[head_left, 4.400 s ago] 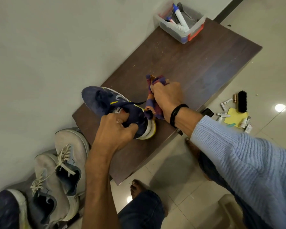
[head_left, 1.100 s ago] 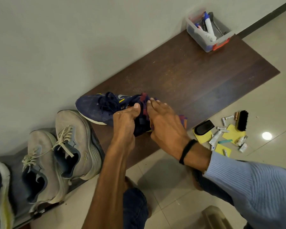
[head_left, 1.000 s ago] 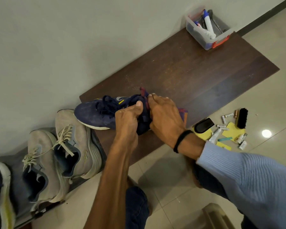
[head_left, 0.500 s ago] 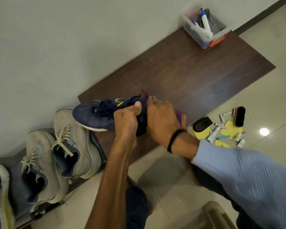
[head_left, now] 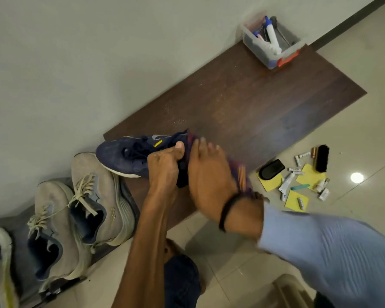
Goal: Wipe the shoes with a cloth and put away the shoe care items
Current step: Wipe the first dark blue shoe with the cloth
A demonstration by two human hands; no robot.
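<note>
The navy shoe (head_left: 125,158) is at the left end of the desk (head_left: 253,112), toe left, heel toward the right hand (head_left: 209,174), whose straight fingers (head_left: 206,145) press the cloth (head_left: 241,176) on it; the left hand (head_left: 165,165) grips its collar

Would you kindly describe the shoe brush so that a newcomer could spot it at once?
Find the dark wooden board against the wall; on the tiled floor beside it, small tubes and yellow sheets lie scattered. At that cluster's far edge lies the shoe brush, the only item with dense black bristles.
</note>
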